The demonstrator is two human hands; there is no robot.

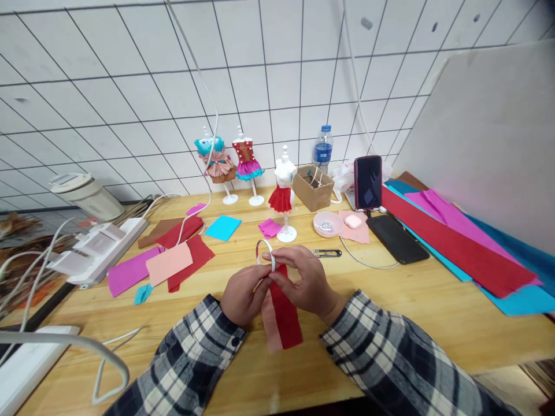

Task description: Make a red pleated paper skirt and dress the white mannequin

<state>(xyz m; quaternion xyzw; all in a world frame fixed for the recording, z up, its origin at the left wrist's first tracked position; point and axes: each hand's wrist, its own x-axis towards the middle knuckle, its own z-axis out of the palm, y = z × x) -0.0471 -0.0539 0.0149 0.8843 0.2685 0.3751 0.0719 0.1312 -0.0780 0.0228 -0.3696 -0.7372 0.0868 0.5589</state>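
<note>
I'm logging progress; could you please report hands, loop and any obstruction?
Left hand, right hand: both on white loop. Loop upright; red cloth, pink cloth beneath hands. Snips beyond right hand, apparently out of the way.

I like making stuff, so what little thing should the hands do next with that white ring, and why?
Maybe lower the white ring toward the red cloth strip. The left hand and right hand both have fingers on the ring, and the strip lies right by them, with a pink strip showing along its edge.
</note>
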